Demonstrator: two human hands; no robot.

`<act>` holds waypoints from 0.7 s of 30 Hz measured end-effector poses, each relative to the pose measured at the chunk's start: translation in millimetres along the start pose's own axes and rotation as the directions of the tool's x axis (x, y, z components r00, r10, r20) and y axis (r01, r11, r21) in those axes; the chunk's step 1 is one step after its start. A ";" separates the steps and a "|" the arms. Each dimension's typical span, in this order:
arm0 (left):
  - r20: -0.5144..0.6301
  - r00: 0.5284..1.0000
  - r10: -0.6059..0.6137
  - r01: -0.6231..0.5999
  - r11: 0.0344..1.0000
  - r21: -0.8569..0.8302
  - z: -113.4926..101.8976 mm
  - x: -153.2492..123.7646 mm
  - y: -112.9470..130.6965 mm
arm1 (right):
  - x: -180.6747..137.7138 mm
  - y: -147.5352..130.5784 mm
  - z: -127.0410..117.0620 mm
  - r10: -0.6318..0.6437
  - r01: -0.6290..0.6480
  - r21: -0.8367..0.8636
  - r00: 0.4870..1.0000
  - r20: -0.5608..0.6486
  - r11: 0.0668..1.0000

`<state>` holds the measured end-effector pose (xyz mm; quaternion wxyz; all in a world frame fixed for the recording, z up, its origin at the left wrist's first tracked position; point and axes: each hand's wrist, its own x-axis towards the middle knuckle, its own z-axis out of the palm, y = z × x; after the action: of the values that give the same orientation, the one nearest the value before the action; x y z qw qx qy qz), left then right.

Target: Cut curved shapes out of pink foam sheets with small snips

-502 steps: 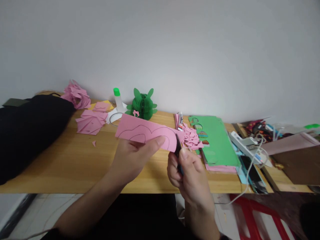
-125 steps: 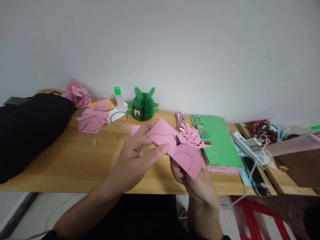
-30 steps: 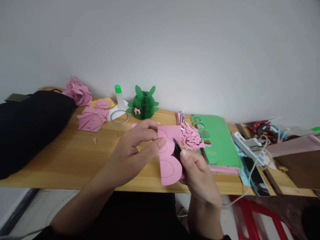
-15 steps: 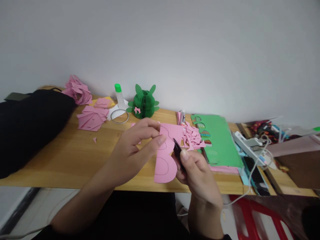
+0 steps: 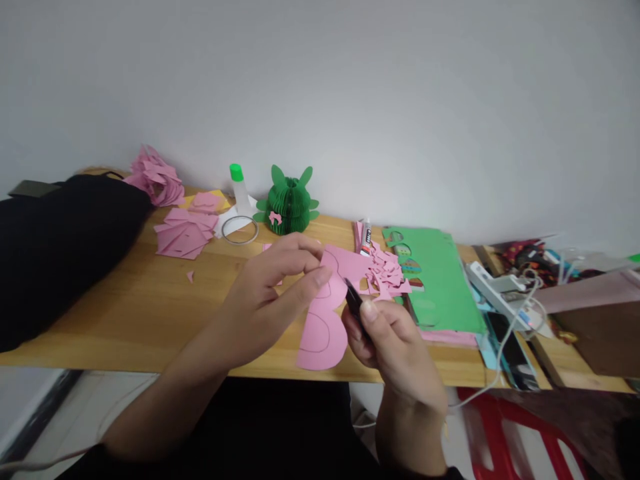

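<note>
My left hand pinches a pink paper piece with curved pencil lines drawn on it, thumb on top and fingers behind. The paper hangs over the front edge of the wooden table. My right hand is closed round small black scissors, whose blades meet the paper's right edge at a notch between two rounded lobes. Most of the scissors is hidden inside the fist.
Pink paper scraps lie beside green sheets. A green paper cactus, a glue bottle, a tape ring and cut pink shapes stand at the back. A black bag fills the left; cables and tools crowd the right.
Over the past seconds the pink paper has been cut smaller and turned from lying across to hanging down. In the last second its lower lobe swung slightly left; the scissors stay at the notch.
</note>
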<state>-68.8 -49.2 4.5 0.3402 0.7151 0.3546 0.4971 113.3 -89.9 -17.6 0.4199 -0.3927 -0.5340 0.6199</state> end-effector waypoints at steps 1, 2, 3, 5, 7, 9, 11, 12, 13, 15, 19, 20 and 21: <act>0.013 1.000 -0.003 0.003 1.000 -0.005 -0.1 0.2 -0.3 | 0.0 0.3 -0.3 0.001 -0.001 0.005 1.000 0.004 1.000; 0.025 1.000 -0.008 0.008 1.000 -0.009 -0.3 0.4 -0.5 | -0.1 0.7 -0.6 0.002 -0.002 0.011 1.000 0.009 1.000; 0.033 0.999 -0.016 0.016 1.000 -0.014 -0.5 0.6 -0.5 | -0.2 1.0 -1.0 0.003 -0.003 0.018 1.000 0.014 1.000; 0.049 0.998 -0.043 0.044 0.999 -0.023 -1.3 1.0 0.0 | -0.5 1.3 -1.6 0.004 -0.004 0.026 1.000 0.020 1.000; 0.066 0.995 -0.069 0.071 0.997 -0.031 -2.1 1.3 0.8 | -0.5 1.1 -2.0 0.004 -0.005 0.023 1.000 0.023 1.000; 0.080 0.994 -0.080 0.084 0.996 -0.039 -2.4 1.6 1.1 | -0.1 0.5 -2.0 0.006 -0.007 0.020 1.000 0.026 1.000; 0.081 0.994 -0.079 0.083 0.996 -0.044 -2.1 1.8 0.8 | 0.6 0.1 -1.9 0.010 -0.011 0.023 0.999 0.030 1.000; 0.080 0.994 -0.077 0.081 0.996 -0.048 -1.8 1.8 0.6 | 0.9 0.1 -1.9 0.010 -0.010 0.026 0.999 0.031 1.000; 0.079 0.994 -0.075 0.080 0.995 -0.053 -1.5 1.8 0.3 | 1.1 0.2 -1.9 0.006 -0.007 0.027 1.000 0.030 1.000; 0.078 0.994 -0.073 0.078 0.995 -0.059 -1.0 1.7 0.1 | 1.5 1.0 -2.0 0.000 0.000 0.026 1.000 0.023 1.000; 0.074 0.993 -0.093 0.095 0.995 -0.036 -1.4 1.9 0.5 | 2.3 3.9 -2.6 -0.008 0.007 0.036 1.000 0.022 0.999; 0.074 0.992 -0.099 0.101 0.995 -0.025 -1.5 1.9 0.4 | 2.5 4.5 -2.6 -0.005 0.004 0.039 1.000 0.024 0.999; 0.075 0.992 -0.103 0.104 0.994 -0.017 -1.6 1.9 0.1 | 2.8 4.9 -2.4 -0.001 0.000 0.042 1.000 0.025 0.999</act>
<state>-69.8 -47.4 5.9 0.3860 0.7100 0.3732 0.4557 114.1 -86.8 -22.8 0.4214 -0.3759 -0.5264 0.6357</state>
